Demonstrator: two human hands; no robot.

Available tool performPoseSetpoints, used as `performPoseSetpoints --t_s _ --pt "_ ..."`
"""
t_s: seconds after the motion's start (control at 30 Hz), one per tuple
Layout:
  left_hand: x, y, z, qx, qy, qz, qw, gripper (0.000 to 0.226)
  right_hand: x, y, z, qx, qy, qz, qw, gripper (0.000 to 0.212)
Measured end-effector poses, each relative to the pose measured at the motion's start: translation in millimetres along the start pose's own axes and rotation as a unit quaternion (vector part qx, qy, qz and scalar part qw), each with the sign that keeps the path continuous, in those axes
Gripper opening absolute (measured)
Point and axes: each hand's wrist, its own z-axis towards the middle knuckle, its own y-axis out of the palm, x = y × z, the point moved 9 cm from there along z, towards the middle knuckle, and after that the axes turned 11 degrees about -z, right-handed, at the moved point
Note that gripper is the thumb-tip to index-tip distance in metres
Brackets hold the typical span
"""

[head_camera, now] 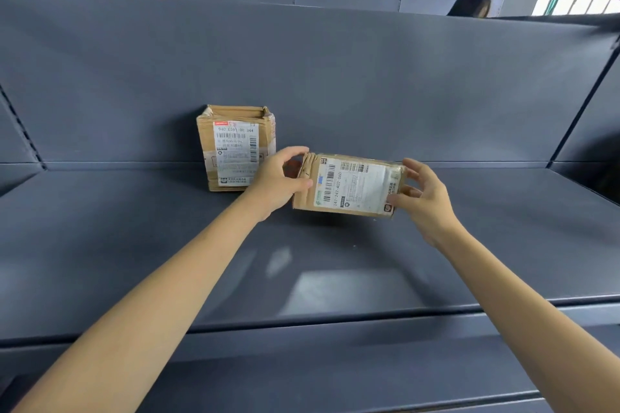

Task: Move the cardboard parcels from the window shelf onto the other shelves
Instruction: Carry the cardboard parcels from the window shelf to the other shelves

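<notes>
Head view shows me both arms reaching out over a grey shelf (335, 278) with a tall back panel. My left hand (278, 183) has its grip curled round the left end of a flat cardboard parcel (349, 184), thumb on top and fingers on the near face. My right hand (424, 198) is at the parcel's right end, fingers spread and only lightly bent, the tips touching or just off the cardboard; I cannot tell whether it bears any weight. The parcel lies with its label up, tilted slightly, and a shadow beneath it suggests it is just above the shelf or resting on one edge. To its left and farther back, a second parcel (236, 147) stands upright against the back panel, just beside the left hand.

I judge this to be the placing step: one parcel already stands on this shelf and this one is being set down next to it. The next move calls for lowering it flat, or standing it up beside its neighbour, then loosening both hands without nudging the upright one.
</notes>
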Motion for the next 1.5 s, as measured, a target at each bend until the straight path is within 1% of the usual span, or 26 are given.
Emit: performPoseSetpoints --t_s 0.07,0.1,0.17,0.2,0.23,0.27,0.33,0.4,0.47,0.5,0.57,0.6,0.63,0.7,0.77,0.8,0.87,0.93,0.97,1.07,1.13,1.17,1.23,1.3,1.33,1.5 --pt "10 -2 1 0.009 0.037 0.026 0.999 0.057 -2 3 1 -0.011 -0.001 -0.044 0.999 0.077" --pt "18 -2 1 0.013 0.062 0.04 0.997 0.057 -2 5 3 -0.019 -0.004 -0.094 0.995 0.082" --pt "38 0 3 0.007 0.117 0.07 0.991 0.055 -6 12 7 -0.054 -0.019 -0.243 0.968 0.088" --pt "47 3 3 -0.001 0.14 0.087 0.986 0.054 -10 18 8 -0.079 -0.03 -0.291 0.953 0.088" --pt "57 7 3 -0.009 0.161 0.103 0.981 0.052 -11 23 8 -0.102 -0.033 -0.298 0.948 0.089" --pt "65 10 3 -0.012 0.181 0.117 0.976 0.05 -13 28 8 -0.12 -0.025 -0.278 0.953 0.088" --pt "76 13 2 -0.003 0.207 0.143 0.968 0.046 -17 31 7 -0.127 -0.015 -0.236 0.963 0.084" --pt "79 13 3 0.007 0.207 0.19 0.96 0.043 -23 29 8 -0.104 -0.035 -0.239 0.965 0.079" --pt "72 15 2 -0.005 0.189 0.238 0.953 0.044 -27 24 12 -0.076 -0.066 -0.275 0.956 0.075" --pt "64 17 1 -0.022 0.163 0.251 0.954 0.047 -28 23 14 -0.073 -0.083 -0.307 0.945 0.074" --pt "40 17 2 -0.047 0.084 0.286 0.953 0.055 -25 28 21 -0.1 -0.109 -0.384 0.912 0.073" --pt "30 16 2 -0.05 0.064 0.326 0.942 0.059 -21 32 25 -0.122 -0.115 -0.418 0.893 0.074" --pt "26 16 0 -0.048 0.068 0.373 0.924 0.06 -20 38 28 -0.141 -0.123 -0.441 0.878 0.075" --pt "24 21 -2 -0.035 0.132 0.455 0.88 0.055 -24 50 33 -0.161 -0.15 -0.465 0.858 0.075" --pt "27 34 -6 -0.049 0.213 0.493 0.842 0.051 -28 67 36 -0.168 -0.184 -0.482 0.84 0.075" --pt "25 39 -7 -0.059 0.235 0.506 0.828 0.05 -28 73 38 -0.17 -0.191 -0.49 0.834 0.074" --pt "19 43 -5 -0.062 0.235 0.554 0.796 0.055 -24 81 45 -0.162 -0.19 -0.513 0.821 0.073" --pt "13 41 2 -0.046 0.239 0.592 0.768 0.066 -24 83 53 -0.117 -0.202 -0.543 0.807 0.067" --pt "10 42 7 -0.048 0.232 0.608 0.758 0.068 -27 84 55 -0.09 -0.213 -0.551 0.802 0.062" --pt "4 47 26 -0.025 0.223 0.646 0.73 0.056 -27 95 64 -0.063 -0.22 -0.557 0.798 0.05" --pt "0 47 35 -0.024 0.171 0.672 0.72 0.051 -25 103 71 -0.065 -0.221 -0.548 0.804 0.047" --pt "-6 47 40 -0.036 0.134 0.675 0.725 0.049 -25 106 74 -0.064 -0.223 -0.545 0.806 0.045" --pt "-14 43 49 -0.039 0.1 0.69 0.715 0.047 -23 111 80 -0.059 -0.227 -0.544 0.805 0.044" --pt "-15 40 56 -0.031 0.099 0.716 0.691 0.046 -22 114 85 -0.059 -0.229 -0.54 0.808 0.044" --pt "-17 40 58 -0.03 0.099 0.72 0.686 0.045 -22 115 87 -0.056 -0.233 -0.537 0.809 0.044" --pt "-22 35 63 -0.026 0.082 0.706 0.703 0.048 -16 121 90 -0.043 -0.244 -0.53 0.811 0.049"
